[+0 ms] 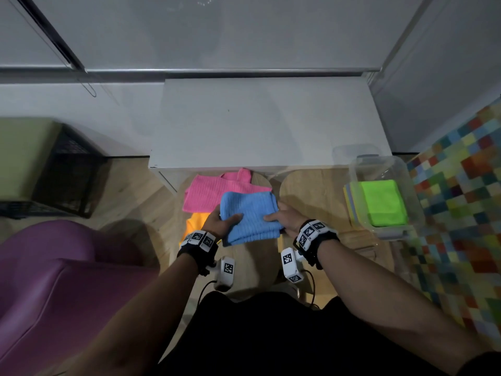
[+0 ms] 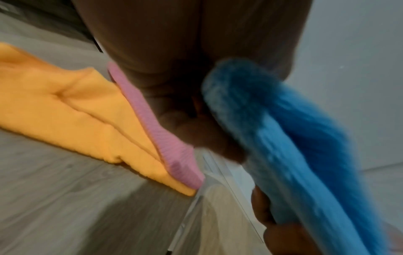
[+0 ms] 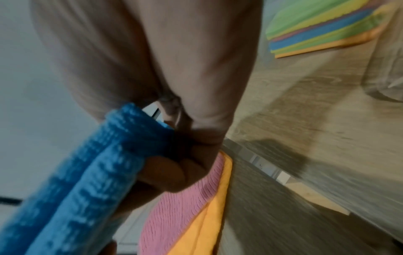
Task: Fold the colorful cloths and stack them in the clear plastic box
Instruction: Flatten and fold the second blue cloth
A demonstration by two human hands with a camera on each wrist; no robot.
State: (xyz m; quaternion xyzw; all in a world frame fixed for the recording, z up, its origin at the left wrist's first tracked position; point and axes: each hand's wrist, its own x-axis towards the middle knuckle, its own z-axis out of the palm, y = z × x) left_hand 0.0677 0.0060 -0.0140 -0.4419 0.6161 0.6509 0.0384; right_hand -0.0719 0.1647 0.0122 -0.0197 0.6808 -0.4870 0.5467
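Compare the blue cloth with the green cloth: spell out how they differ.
The blue cloth is held up by the left hand and right hand; the green cloth lies flat atop the stack in the clear plastic box. Blue looks ribbed, green smooth. Both are folded.

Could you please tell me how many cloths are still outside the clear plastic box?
3: the blue cloth held in both hands, the pink cloth lying beyond it, and the orange cloth under the pink one. More may be hidden beneath.
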